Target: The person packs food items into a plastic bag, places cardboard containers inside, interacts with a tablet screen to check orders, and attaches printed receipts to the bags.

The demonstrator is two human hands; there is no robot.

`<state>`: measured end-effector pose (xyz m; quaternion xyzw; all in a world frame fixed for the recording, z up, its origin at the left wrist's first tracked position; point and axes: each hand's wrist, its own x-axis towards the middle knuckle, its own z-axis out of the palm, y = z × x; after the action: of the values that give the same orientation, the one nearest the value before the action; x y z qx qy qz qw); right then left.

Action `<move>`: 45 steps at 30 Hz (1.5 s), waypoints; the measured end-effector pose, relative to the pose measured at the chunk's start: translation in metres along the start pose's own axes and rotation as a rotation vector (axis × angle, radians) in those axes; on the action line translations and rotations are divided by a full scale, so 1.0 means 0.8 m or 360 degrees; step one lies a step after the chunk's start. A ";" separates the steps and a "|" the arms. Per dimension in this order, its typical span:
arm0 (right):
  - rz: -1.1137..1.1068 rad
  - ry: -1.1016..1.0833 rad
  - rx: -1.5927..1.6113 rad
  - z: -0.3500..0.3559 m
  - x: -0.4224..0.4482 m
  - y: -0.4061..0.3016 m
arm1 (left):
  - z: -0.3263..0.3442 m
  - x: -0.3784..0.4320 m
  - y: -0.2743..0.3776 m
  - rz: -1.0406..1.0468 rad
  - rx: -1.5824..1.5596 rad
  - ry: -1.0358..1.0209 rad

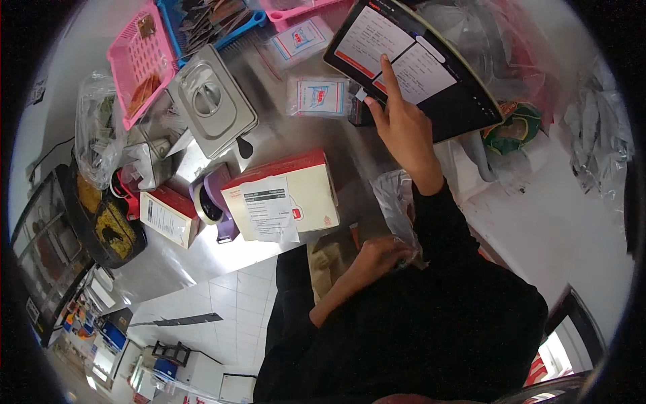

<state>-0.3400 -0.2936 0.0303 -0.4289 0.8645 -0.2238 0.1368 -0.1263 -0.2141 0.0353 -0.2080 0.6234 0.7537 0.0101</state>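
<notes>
My right hand [406, 126] is over a tablet [439, 118], its index finger extended at the lit screen and its thumb apart. The finger looks to be on or just above the glass. Text panels fill part of that screen. Lower down, my left hand [376, 256] has its fingers curled on a clear plastic bag [396, 197] near the table's front edge. Brown paper packaging [323, 260] shows beside this hand, partly behind the forearm. Left of it lies a red and cream carton [315, 202] with a printed slip [270, 209] on its top.
A purple tape dispenser [229, 222], a smaller carton [169, 217] and a red tape dispenser [131, 197] stand to the left. Behind are lidded steel containers [212, 101], packs of plastic bags [318, 97], a pink basket [118, 65] and a blue basket [174, 30].
</notes>
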 end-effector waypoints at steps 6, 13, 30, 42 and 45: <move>-0.0055 -0.0175 -0.0085 0.005 -0.005 -0.008 | 0.002 0.002 0.003 0.0067 0.0021 0.0029; -0.0025 -0.0286 -0.0178 0.007 -0.006 -0.014 | 0.013 -0.007 -0.022 -0.0111 0.0134 0.0181; -0.0147 -0.0239 -0.0318 0.006 -0.005 0.008 | -0.018 -0.058 -0.001 -0.0531 -0.0357 -0.0266; -0.0432 -0.0294 0.0295 -0.084 -0.097 -0.025 | 0.012 -0.077 0.047 -0.0682 -0.0678 0.0144; -0.0458 -0.0408 0.0434 -0.117 -0.146 -0.026 | 0.028 -0.066 0.060 -0.0651 -0.0729 0.0393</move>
<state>-0.2965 -0.1856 0.1263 -0.5502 0.7317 -0.2994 0.2687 -0.0978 -0.1910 0.1002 -0.4156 0.3796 0.8257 0.0386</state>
